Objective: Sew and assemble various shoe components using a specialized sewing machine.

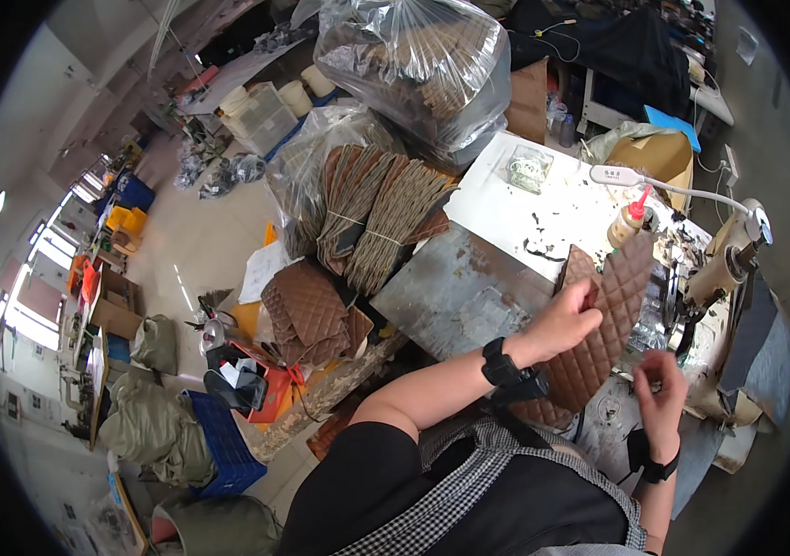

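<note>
Can pass quite freely over the grey metal plate (432,289), in front of the left forearm (441,378). At left, meets the tied bundles of strips (385,218), piled high; farther, meets the big clear bag (413,69). To the right, is blocked by the quilted brown panel (619,301), then by the red-capped bottle (625,228) and the beige machine part (712,282). Above the white tabletop (492,190), must avoid the lamp (619,176). Between panel and right hand (662,391), has only a narrow gap.

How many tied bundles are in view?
2: the left bundle and right bundle, side by side, left of the metal plate. The plastic bags may hide more.
</note>
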The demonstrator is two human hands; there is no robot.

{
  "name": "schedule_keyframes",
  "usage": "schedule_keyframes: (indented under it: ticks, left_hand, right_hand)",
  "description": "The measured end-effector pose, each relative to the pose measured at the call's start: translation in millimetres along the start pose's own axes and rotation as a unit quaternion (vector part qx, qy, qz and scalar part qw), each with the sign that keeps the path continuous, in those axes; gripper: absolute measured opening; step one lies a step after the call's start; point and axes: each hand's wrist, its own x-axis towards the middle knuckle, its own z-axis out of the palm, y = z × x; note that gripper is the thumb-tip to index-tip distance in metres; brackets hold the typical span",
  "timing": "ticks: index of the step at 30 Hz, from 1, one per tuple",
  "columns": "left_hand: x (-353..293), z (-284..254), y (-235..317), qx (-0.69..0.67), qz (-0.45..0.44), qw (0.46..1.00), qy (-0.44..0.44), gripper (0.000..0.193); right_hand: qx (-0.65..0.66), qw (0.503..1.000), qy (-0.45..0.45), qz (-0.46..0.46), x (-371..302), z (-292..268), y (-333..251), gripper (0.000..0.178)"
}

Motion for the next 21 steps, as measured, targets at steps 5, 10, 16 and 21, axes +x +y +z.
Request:
schedule_keyframes:
  ticks: [5,10,16,21]
  left_hand:
    - [-16.7,20.2,-27.8,0.005,-0.035,0.998,-0.056,0.035]
    - [-41.2,34.9,-34.7,0.0,-0.102,0.984,-0.146,0.03]
    - [-20.7,29.0,-20.3,-0.011,-0.066,0.986,-0.156,0.038]
    - [-18.0,22.0,-28.2,0.109,-0.035,0.984,-0.138,0.04]
  right_hand:
    - [-0.11,0.969,0.177,-0.129,3.7,2.0,5.6,0.056]
    - [-0.217,0.948,0.111,-0.206,0.1,0.1,21.4,0.053]
    - [-0.238,0.922,0.146,-0.267,0.9,10.5,2.4,0.04]
    - [-0.219,0.935,0.123,-0.249,-5.1,18.6,17.4,0.038]
